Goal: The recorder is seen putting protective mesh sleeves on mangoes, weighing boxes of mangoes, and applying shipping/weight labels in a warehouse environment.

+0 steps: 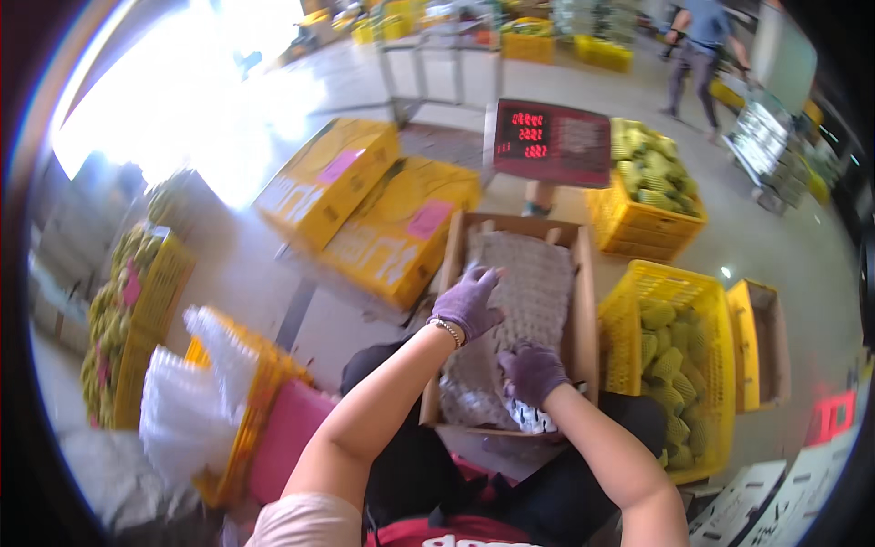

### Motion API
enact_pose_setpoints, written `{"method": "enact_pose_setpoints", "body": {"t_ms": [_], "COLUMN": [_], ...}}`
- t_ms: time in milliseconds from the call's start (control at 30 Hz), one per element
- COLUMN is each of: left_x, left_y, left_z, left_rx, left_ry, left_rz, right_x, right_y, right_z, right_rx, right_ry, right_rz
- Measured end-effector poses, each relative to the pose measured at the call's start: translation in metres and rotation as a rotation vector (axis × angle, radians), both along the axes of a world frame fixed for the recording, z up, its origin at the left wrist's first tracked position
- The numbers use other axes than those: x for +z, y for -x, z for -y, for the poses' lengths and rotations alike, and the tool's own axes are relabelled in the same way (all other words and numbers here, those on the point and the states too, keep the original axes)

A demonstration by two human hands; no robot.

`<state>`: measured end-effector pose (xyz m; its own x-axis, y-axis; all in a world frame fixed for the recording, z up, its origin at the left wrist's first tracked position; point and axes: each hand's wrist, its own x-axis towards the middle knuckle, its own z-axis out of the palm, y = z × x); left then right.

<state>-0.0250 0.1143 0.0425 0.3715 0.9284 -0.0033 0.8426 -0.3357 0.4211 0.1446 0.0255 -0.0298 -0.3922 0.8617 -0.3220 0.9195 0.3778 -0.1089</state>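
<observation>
Before me stands an uncovered cardboard carton, its inside mostly covered by a grey-brown dimpled cushioning sheet. My left hand, in a purple glove, is over the sheet's left side with thumb and fingers apart and nothing in it. Farther down, my right hand, gloved alike, rests on the sheet near the carton's right wall with its fingers bent. Whether those fingers grip the sheet is hidden. Below that hand a white, dark-marked piece of wrapping shows at the near end. Anything under the sheet is out of sight.
Beyond the carton rises a scale display with lit red digits. Yellow printed cartons lie left of it. To the right is a yellow crate of net-wrapped fruit. A crate with bubble wrap stands left. A person pulls a cart behind.
</observation>
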Motion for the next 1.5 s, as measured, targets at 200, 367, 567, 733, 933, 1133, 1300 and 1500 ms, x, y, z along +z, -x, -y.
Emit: {"method": "enact_pose_setpoints", "body": {"t_ms": [200,367,567,733,933,1133,1300,1500], "left_x": [-0.056,-0.144,-0.046,0.006,-0.042,-0.051,-0.060,-0.042], "left_y": [0.211,0.348,0.203,0.030,-0.008,-0.003,-0.003,-0.012], "left_z": [0.089,0.196,0.169,0.120,0.099,0.107,0.110,0.110], "left_rx": [0.474,0.967,0.601,-0.464,-0.564,-0.615,-0.623,-0.607], "left_ry": [-0.185,0.242,-0.261,-0.086,0.404,0.388,0.270,0.324], "left_rz": [0.585,0.222,0.804,0.075,-0.555,-0.533,-0.615,-0.622], "right_x": [0.022,0.035,0.024,-0.019,-0.020,0.008,-0.010,-0.018], "right_y": [0.024,-0.002,-0.017,-0.014,-0.004,0.021,0.023,0.011], "right_z": [0.001,-0.004,-0.007,-0.014,-0.030,-0.076,-0.074,-0.085], "right_rx": [0.061,-0.030,-0.160,-0.253,-0.359,-0.379,-0.467,-0.536], "right_ry": [0.126,0.046,0.148,-0.118,0.168,-0.401,-0.145,-0.248], "right_rz": [0.172,0.141,0.316,0.367,0.635,-0.146,0.009,0.003]}}
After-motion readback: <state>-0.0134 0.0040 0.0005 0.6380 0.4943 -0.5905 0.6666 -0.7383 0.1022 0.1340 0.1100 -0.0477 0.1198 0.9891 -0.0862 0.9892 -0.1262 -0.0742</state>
